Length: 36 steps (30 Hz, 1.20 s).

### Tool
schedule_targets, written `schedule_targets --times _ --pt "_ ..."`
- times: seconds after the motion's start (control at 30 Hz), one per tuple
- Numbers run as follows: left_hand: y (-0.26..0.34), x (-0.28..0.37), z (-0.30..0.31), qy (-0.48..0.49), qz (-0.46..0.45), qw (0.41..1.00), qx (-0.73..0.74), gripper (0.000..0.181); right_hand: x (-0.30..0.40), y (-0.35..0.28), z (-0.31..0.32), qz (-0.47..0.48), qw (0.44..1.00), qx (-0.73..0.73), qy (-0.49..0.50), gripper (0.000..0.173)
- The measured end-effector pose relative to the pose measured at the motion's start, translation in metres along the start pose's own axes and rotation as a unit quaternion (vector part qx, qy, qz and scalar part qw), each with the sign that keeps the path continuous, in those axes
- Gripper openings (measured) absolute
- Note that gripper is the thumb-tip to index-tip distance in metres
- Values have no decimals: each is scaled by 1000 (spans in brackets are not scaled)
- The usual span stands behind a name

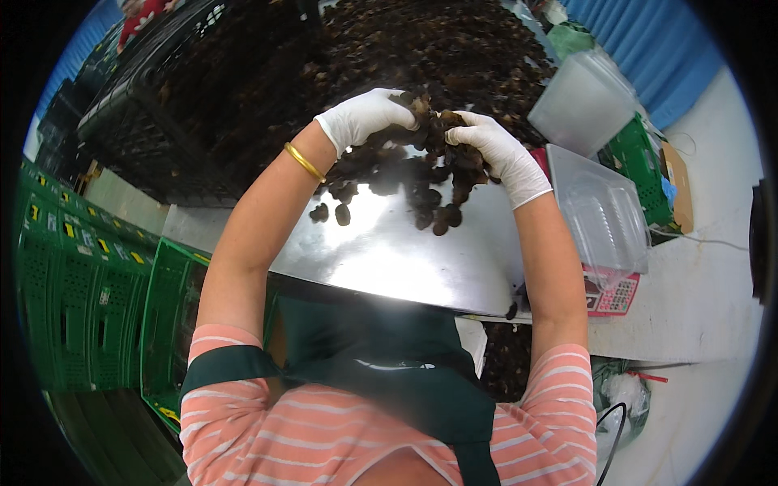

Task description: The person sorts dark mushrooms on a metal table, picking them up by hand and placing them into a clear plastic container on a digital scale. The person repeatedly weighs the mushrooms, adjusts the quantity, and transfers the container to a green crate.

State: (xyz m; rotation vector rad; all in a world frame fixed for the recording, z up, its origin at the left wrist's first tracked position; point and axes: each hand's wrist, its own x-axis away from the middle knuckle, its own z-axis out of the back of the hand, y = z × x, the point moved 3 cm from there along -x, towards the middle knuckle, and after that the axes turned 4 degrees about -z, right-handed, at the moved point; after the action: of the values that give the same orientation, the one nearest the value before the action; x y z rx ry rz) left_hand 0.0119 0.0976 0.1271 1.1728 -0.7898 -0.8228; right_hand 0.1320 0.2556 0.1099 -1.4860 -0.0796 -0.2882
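Both of my hands wear thin white gloves and are raised over a shiny metal tabletop (377,261). My left hand (371,115) curls its thumb and fingers around dark brown pieces of what looks like wood ear mushroom (434,130). Facing it from the other side, my right hand (498,152) grips part of the same clump, and frilly pieces hang below it. A broad heap of the mushrooms (450,48) spreads behind my hands. Nearer to me, a few loose mushroom pieces (343,212) lie on the metal. The clump hides some of my fingertips.
A black plastic crate (152,146) stands at left, above stacked green crates (85,285). Clear plastic containers (583,103), a pink scale with a keypad (614,294) and a green crate (635,164) are at right. Another person (143,18) in red is at far left.
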Motion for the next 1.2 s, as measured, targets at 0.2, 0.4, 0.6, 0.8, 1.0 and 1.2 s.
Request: schedule_targets --times 0.2,0.4,0.6,0.8,1.0,1.2 --pt "63 -42 -68 -25 -95 995 9 33 72 -30 75 54 993 -3 100 46" --pt "119 -80 -193 -137 -187 967 110 29 196 -52 145 85 977 32 195 42" --pt "111 -88 -282 -145 -96 967 184 28 242 9 177 137 885 161 415 45" --pt "69 -109 -313 -101 -255 950 -151 52 245 49 150 78 794 452 400 69" --pt "89 -86 -292 -122 -296 903 -288 51 270 35 162 146 818 411 375 35" --pt "117 -72 -277 -101 -282 923 -242 33 283 42 191 164 840 270 440 26"
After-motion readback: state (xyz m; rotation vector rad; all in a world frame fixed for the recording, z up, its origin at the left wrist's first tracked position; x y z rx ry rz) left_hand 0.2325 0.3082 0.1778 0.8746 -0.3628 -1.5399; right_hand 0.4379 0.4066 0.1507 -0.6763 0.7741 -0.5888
